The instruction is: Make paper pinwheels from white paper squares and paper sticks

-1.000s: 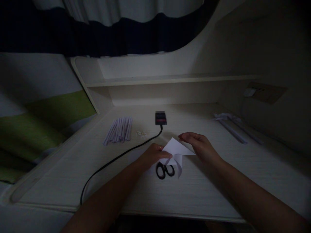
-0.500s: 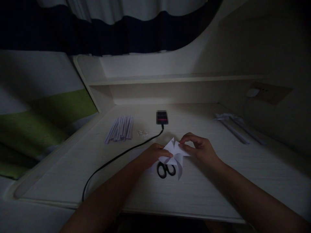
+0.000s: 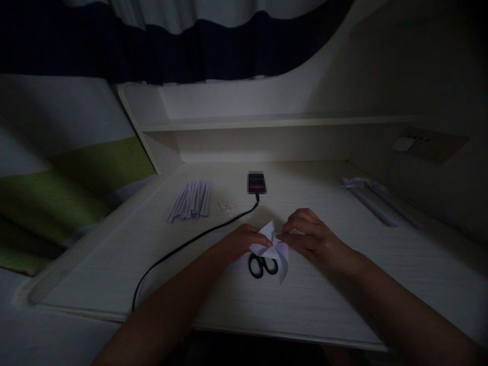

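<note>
My left hand (image 3: 243,242) grips a white paper pinwheel (image 3: 281,250), its thumb pressed on the middle where folded corners meet. At the pinwheel's right side, my right hand (image 3: 312,235) pinches a paper corner and bends it inward; the fingertips partly hide that corner. One curved blade hangs down toward me, and another point sticks up at the top. Just below the paper, black-handled scissors (image 3: 256,266) lie on the desk, their blades hidden beneath the pinwheel and my left hand.
Several rolled paper sticks (image 3: 190,200) lie at the left, beside a few small pale pieces (image 3: 226,207). A black cable (image 3: 190,241) runs to a small dark device (image 3: 256,182). Finished-looking paper pinwheels on sticks (image 3: 368,195) rest at the right. A shelf (image 3: 267,122) spans the back.
My right hand has folded the right-hand paper corner in toward the middle, and its fingers have moved slightly left. My left hand keeps its grip. The view has shifted a little.
</note>
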Demonstrator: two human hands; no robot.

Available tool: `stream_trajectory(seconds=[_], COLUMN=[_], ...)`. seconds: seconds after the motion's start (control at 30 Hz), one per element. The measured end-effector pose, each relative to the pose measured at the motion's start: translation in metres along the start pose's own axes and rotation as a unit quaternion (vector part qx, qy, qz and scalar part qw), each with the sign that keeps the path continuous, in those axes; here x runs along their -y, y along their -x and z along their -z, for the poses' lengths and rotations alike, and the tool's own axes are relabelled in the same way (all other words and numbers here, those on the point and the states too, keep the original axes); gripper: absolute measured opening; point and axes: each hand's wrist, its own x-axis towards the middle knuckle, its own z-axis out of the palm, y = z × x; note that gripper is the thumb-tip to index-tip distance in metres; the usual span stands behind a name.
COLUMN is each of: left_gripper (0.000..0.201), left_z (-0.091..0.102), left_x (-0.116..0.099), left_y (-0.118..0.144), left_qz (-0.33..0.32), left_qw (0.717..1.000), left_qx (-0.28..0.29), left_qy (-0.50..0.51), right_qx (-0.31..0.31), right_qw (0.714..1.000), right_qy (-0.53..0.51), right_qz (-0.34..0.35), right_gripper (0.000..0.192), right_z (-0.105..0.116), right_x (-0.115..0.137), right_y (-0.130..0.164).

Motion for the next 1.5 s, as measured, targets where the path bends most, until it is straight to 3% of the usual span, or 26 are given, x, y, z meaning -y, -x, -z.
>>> stream_trajectory(seconds=[0.27,0.9,1.1,1.23,1.33,1.4,1.5], left_gripper=[0.009,0.007,0.011,0.014,0.016,0.017,0.019], left_z=[0.0,-0.002,-0.001,0.001,0.002,0.003,0.004], left_x=[-0.003,-0.004,-0.002,-0.003,-0.001,0.002,0.006], left_y=[0.002,0.003,0.001,0.001,0.0,-0.001,-0.002], left_qz=[0.003,0.004,0.001,-0.027,-0.051,-0.061,-0.081], left_qw=[0.999,1.0,1.0,0.995,0.982,0.975,0.968], left_qx=[0.022,0.0,0.0,-0.028,-0.044,-0.05,-0.045], left_qy=[0.024,0.03,-0.005,-0.091,-0.175,-0.209,-0.233], right_qx=[0.028,0.078,0.088,0.062,0.002,-0.028,-0.011], right_qw=[1.0,0.997,0.996,0.994,0.98,0.958,0.908], right_qy=[0.008,0.015,-0.004,-0.075,-0.134,-0.173,-0.241], right_qz=[0.006,0.023,-0.003,-0.056,-0.144,-0.228,-0.343], right_gripper=[0.018,0.022,0.026,0.019,0.008,0.006,0.014], right_z=[0.002,0.004,0.004,-0.002,-0.014,-0.023,-0.035], right_x=[0.004,0.005,0.006,0.006,0.003,0.0,-0.002], right_y=[-0.001,-0.002,-0.001,0.0,0.0,0.001,0.003])
